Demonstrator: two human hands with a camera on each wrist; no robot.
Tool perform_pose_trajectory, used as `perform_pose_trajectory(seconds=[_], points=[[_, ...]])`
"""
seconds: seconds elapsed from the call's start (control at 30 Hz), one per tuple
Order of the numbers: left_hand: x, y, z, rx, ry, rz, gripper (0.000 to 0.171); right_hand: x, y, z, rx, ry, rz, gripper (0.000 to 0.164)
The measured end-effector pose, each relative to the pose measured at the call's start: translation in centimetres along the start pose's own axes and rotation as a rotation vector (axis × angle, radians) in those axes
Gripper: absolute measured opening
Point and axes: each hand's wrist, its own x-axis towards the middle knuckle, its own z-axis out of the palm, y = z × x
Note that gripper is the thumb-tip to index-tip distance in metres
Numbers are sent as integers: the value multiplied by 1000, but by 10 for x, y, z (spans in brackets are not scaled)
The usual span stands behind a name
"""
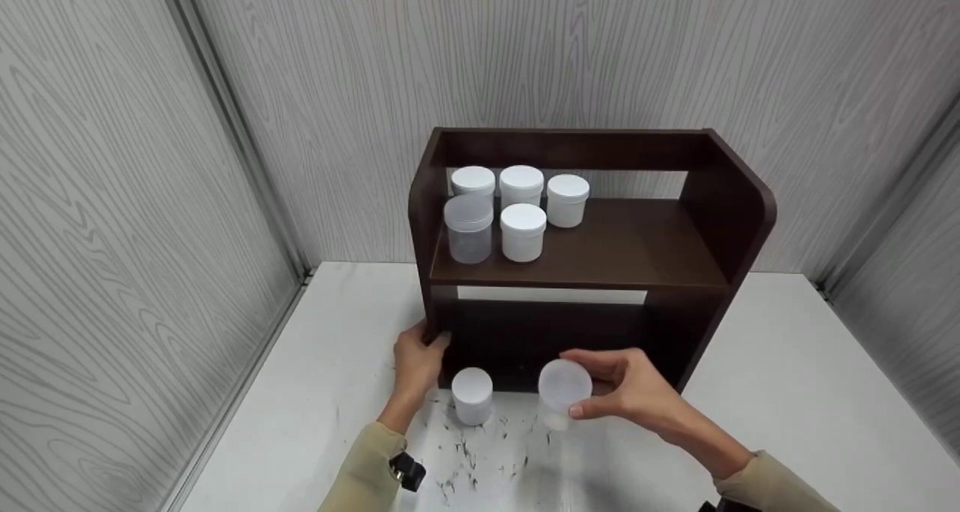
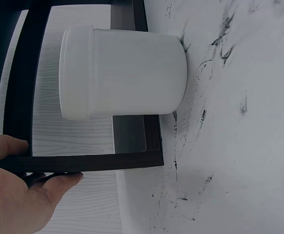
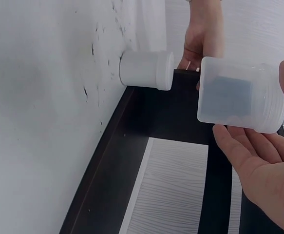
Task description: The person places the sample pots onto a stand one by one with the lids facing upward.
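Observation:
A dark brown two-tier shelf (image 1: 585,272) stands on the white table. My left hand (image 1: 417,363) grips the front edge of its left side panel, thumb inside and fingers outside. In my right hand (image 1: 630,392) a translucent lidded jar (image 1: 564,386) is held between thumb and fingers, off the table, before the lower tier. A white lidded jar (image 1: 472,396) stands upright on the table just right of my left hand. On the upper tier are several white jars (image 1: 523,232) and, at the front left, another translucent jar (image 1: 469,230).
Grey wood-grain panels (image 1: 525,54) enclose the table at the back and both sides. Dark scuff marks (image 1: 465,452) streak the white tabletop (image 1: 780,392) in front of the shelf. The shelf's right side panel (image 1: 727,189) rises right of the jars.

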Motion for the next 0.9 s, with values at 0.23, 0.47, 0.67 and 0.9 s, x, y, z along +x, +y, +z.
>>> perform_pose_trajectory(seconds=[0.23,0.47,0.67,0.9], points=[[-1,0,-1,0,-13,9,47,0,-15,-6,-11,17,16,75],[-1,-1,0,-6,-1,8,44,1,-30,-12,-39,25,-1,73],[0,0,0,-6,5,4,44,3,-39,-18,-32,29,-13,73],[1,-1,0,-2,9,3,44,3,-50,-26,-33,51,0,73]])
